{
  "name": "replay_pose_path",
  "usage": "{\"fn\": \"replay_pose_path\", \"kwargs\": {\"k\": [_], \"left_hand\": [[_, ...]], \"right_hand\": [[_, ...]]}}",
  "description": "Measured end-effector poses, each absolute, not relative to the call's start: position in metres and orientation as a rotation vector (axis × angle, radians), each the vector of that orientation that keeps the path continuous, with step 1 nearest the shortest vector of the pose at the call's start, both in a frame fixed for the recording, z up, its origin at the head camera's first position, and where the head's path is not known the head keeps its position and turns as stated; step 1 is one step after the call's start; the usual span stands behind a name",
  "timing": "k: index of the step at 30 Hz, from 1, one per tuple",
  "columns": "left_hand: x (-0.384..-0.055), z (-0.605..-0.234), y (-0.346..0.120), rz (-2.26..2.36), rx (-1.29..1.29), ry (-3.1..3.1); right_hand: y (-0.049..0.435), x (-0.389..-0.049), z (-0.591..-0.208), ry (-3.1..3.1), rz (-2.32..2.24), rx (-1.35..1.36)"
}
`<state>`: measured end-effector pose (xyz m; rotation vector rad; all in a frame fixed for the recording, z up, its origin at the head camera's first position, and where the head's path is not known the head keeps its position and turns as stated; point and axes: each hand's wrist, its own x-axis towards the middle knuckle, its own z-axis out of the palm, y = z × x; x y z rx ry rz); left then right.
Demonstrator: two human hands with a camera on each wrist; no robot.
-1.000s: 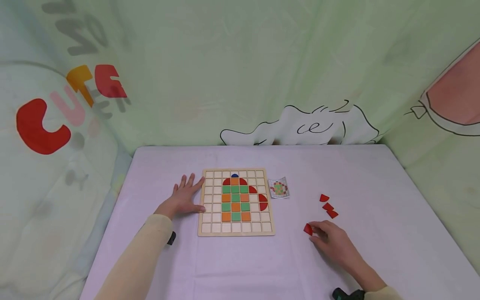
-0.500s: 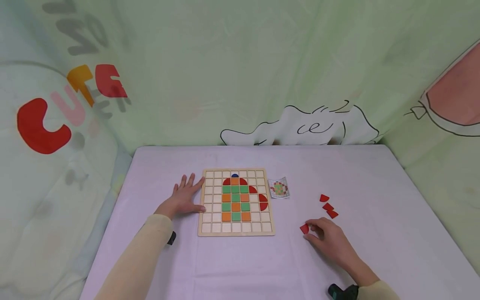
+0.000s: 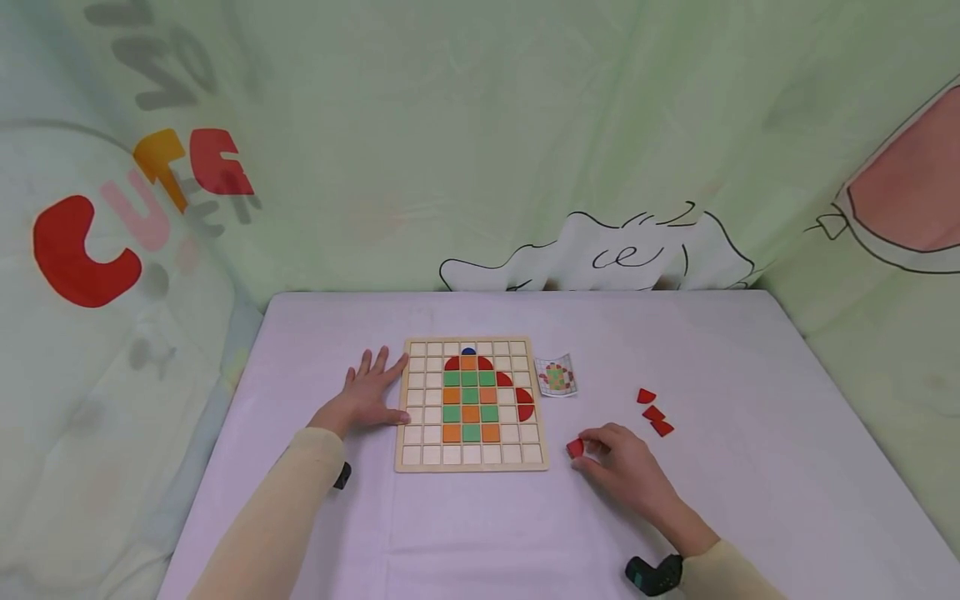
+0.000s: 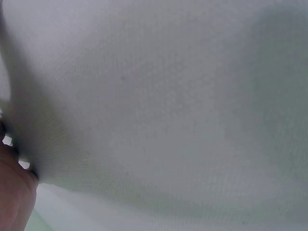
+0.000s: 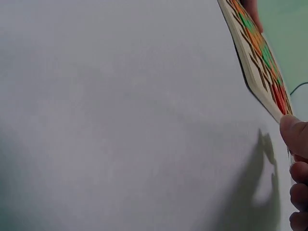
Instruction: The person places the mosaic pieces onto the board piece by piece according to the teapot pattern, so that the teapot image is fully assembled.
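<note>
A wooden grid board lies on the table, with green and orange square tiles, several red curved tiles and a blue piece set in its cells. Fingers spread, my left hand rests against the board's left edge with thumb and index fingertip touching the frame. To the right of the board, my right hand pinches a red tile between thumb and index finger, a little short of the board's edge. In the right wrist view, part of the right hand shows near the board's corner; the tile is hidden there.
A small printed picture card lies beside the board's upper right side. Further right, several loose red tiles lie close together. The pale tablecloth spreads under everything, and a fabric backdrop rises behind the table.
My right hand has moved left toward the board, carrying the pinched red tile with it. My left hand stays in place at the board's edge.
</note>
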<state>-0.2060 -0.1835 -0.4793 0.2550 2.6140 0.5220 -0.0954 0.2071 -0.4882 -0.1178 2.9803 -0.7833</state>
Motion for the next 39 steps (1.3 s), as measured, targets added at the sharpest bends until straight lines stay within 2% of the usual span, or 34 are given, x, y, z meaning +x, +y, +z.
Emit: {"fn": "replay_pose_path", "kwargs": {"k": [16,39], "left_hand": [[-0.207,-0.483,-0.184,0.528,0.268,2.607],[-0.205,-0.479,-0.184,0.576,0.261,2.593]], "right_hand": [[0.125,-0.112,-0.491,2.988,-0.745,-0.209],[0.116,-0.114,-0.495,3.093,-0.696,-0.227]]}}
